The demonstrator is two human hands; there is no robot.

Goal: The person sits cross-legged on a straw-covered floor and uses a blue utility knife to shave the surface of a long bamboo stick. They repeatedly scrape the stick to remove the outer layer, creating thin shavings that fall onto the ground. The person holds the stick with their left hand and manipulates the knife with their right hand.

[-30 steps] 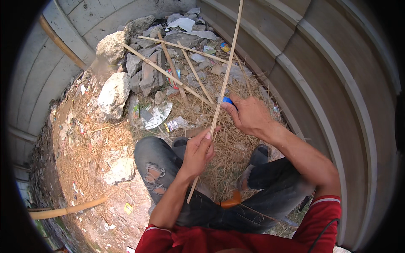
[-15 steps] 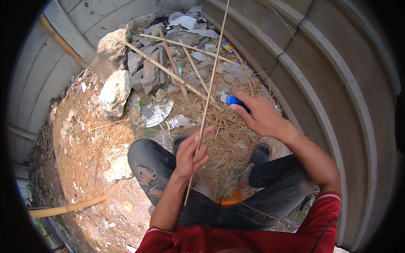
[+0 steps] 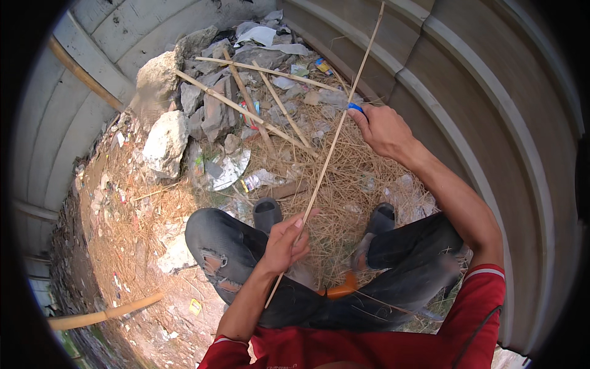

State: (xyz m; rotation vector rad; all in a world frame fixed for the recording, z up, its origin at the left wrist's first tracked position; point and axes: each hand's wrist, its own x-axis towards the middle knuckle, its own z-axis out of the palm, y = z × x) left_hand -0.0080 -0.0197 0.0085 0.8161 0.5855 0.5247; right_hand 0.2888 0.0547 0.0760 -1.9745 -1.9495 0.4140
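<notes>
1 left hand [image 3: 286, 247], 1 right hand [image 3: 388, 130], 1 thin strip [image 3: 319, 182], 1 blue tool [image 3: 355, 109], 4 sticks [image 3: 215, 93] lying loose, 2 thick poles [image 3: 98, 317], 2 sandals [image 3: 267, 215], 1 orange handle [image 3: 338, 291], 2 big pale boulders [image 3: 165, 144]. grey rocks [image 3: 218, 121]: several, overlapping, no exact count. litter scraps [image 3: 233, 170]: too many to count.

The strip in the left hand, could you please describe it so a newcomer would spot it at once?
From the brown ribbed wall, move left to the blue tool in the right hand. The pale strip slants past it down to the left hand. Unlike the sticks lying near the rocks, it is held, and thinner.
</notes>
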